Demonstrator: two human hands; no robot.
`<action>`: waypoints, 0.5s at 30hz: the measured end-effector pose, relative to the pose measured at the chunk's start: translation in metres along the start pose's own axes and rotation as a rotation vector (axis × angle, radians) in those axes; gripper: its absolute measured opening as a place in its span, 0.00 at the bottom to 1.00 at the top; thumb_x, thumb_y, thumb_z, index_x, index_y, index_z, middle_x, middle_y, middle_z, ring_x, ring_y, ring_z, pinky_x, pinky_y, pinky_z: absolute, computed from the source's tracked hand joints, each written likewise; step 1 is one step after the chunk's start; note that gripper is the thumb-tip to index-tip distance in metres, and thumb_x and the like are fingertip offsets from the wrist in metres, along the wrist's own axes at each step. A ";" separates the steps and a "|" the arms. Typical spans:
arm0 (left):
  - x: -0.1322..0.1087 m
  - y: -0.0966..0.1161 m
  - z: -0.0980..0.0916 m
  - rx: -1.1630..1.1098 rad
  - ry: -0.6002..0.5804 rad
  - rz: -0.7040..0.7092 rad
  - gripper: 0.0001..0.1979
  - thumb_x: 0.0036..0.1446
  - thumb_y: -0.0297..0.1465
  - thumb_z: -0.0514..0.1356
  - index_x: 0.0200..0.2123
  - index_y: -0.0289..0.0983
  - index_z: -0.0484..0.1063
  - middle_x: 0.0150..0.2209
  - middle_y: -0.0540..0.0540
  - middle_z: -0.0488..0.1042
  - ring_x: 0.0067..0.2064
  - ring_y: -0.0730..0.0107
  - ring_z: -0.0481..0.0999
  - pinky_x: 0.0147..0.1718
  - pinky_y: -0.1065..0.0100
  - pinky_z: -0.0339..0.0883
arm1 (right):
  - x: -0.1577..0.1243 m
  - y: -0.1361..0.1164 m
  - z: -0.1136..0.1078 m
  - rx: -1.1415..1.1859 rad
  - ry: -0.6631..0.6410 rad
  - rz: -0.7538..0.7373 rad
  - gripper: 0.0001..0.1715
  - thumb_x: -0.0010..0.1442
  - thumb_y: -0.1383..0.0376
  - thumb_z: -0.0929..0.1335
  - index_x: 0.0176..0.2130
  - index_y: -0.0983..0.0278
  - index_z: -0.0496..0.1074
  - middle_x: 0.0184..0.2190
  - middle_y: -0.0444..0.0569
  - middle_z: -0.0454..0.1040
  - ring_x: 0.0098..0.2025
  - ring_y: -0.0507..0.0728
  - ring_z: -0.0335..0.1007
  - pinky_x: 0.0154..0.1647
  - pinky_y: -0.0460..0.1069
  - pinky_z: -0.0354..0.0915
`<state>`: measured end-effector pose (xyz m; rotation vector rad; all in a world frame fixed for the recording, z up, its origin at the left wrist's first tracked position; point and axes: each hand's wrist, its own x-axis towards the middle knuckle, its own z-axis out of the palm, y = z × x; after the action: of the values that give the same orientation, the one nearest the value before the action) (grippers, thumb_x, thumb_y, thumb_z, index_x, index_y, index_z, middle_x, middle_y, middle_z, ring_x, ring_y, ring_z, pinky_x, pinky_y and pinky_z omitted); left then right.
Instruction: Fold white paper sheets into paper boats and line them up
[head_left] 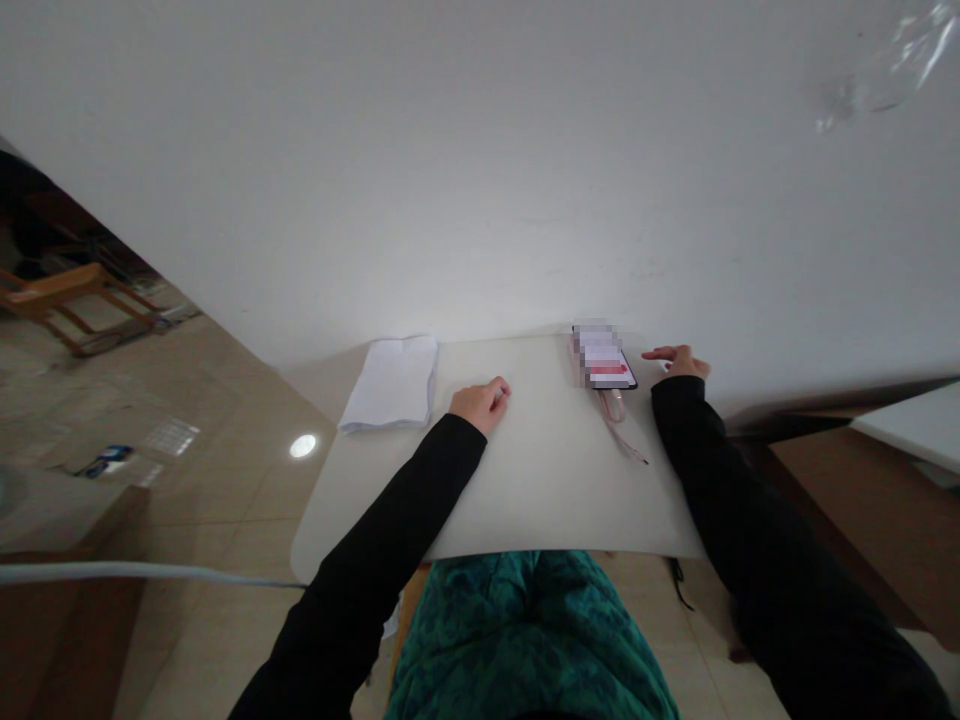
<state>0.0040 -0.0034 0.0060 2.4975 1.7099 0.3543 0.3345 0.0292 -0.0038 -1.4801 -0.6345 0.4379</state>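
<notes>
My left hand (480,402) rests on the white table (525,480) near its middle, fingers curled into a loose fist with nothing visible in them. My right hand (677,360) lies at the table's far right edge, fingers stretched out flat, just right of a phone (604,357) with a lit screen. A pinkish cable (619,420) runs from the phone's near end toward me. A folded white cloth or paper stack (391,384) lies at the far left corner, left of my left hand. Both arms wear black sleeves.
A white wall stands right behind the table. Tiled floor lies to the left, with a wooden chair (67,300) farther off. A brown wooden surface (847,500) adjoins the table on the right. A pale cable (135,572) crosses the lower left.
</notes>
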 end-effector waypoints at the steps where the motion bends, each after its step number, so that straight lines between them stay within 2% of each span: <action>1: 0.000 0.000 0.001 0.000 0.001 0.002 0.10 0.61 0.36 0.51 0.42 0.45 0.70 0.25 0.52 0.73 0.28 0.68 0.73 0.27 0.69 0.56 | 0.000 -0.001 0.001 -0.006 0.021 0.023 0.25 0.56 0.70 0.54 0.16 0.64 0.69 0.19 0.48 0.74 0.38 0.56 0.70 0.47 0.51 0.63; 6: 0.001 -0.002 0.003 0.002 0.004 0.007 0.11 0.61 0.37 0.51 0.42 0.45 0.70 0.25 0.52 0.73 0.27 0.68 0.72 0.27 0.69 0.55 | 0.000 -0.004 0.003 0.013 0.053 0.076 0.25 0.55 0.69 0.54 0.16 0.65 0.70 0.19 0.49 0.74 0.39 0.57 0.71 0.47 0.52 0.64; 15: 0.000 -0.001 0.001 -0.001 0.002 0.005 0.11 0.61 0.37 0.50 0.42 0.45 0.70 0.25 0.52 0.74 0.28 0.68 0.72 0.28 0.70 0.56 | -0.001 -0.003 0.003 0.025 0.051 0.065 0.24 0.54 0.69 0.55 0.15 0.64 0.69 0.19 0.48 0.73 0.38 0.56 0.71 0.47 0.51 0.64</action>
<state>0.0035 -0.0030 0.0051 2.5022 1.7039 0.3576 0.3319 0.0311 -0.0013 -1.4863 -0.5394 0.4552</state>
